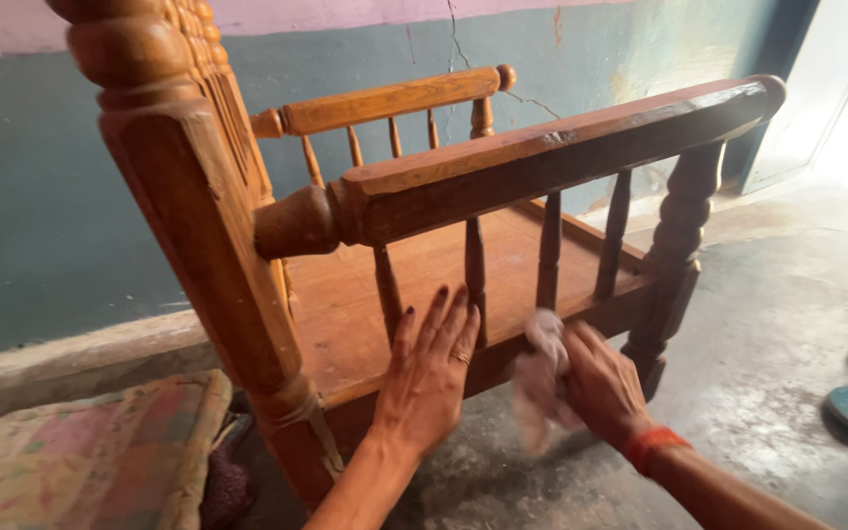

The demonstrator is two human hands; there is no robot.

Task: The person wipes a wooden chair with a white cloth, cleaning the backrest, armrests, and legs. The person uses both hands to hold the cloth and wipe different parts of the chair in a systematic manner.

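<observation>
Pale crumpled cloth (542, 368) against wooden chair (424, 265) side rail, chair upright on floor

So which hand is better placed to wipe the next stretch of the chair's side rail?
Probably the right hand: it already grips the cloth pressed against the chair's side rail below the spindles. The left hand lies flat and empty against the same rail, seemingly bracing the chair.

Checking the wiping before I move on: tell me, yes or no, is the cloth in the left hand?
No: the pale cloth is bunched in the right hand, while the left hand lies flat and bare against the wooden chair.
</observation>
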